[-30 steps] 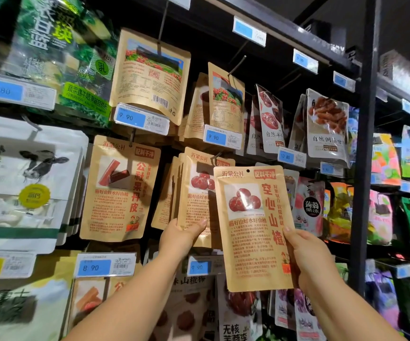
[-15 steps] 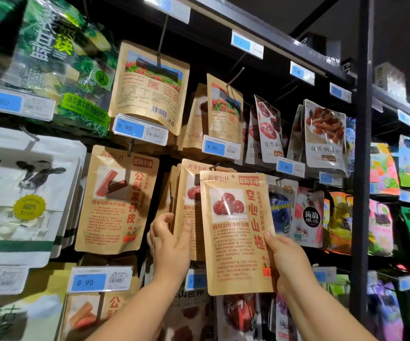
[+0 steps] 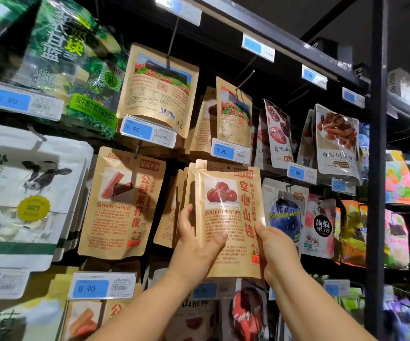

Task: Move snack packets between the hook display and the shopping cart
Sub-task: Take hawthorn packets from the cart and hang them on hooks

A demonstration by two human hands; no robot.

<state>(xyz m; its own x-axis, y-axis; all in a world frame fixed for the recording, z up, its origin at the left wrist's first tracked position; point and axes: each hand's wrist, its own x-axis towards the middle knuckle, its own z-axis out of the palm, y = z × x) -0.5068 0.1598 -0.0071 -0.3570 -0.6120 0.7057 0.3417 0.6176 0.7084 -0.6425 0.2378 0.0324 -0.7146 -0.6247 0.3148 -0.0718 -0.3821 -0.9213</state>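
Head view: the kraft-paper hawthorn packet point(image 3: 228, 217) is upright against its matching stack point(image 3: 186, 193) on the hook display point(image 3: 245, 80). The left hand point(image 3: 194, 244) pinches its lower left edge, thumb in front. The right hand point(image 3: 275, 244) grips the lower right edge. The packet seems light, pliable and crinkly, so it is best held by its edges, leaving the top free.

Hanging packets point(image 3: 122, 203) packed tight; black post point(image 3: 378, 168) blocks right side.

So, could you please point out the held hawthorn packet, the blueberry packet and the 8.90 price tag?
hawthorn packet point(image 3: 233, 217): head view, on its printed front.
blueberry packet point(image 3: 283, 214): head view, on the blueberry picture.
8.90 price tag point(image 3: 90, 288): head view, on its blue part.
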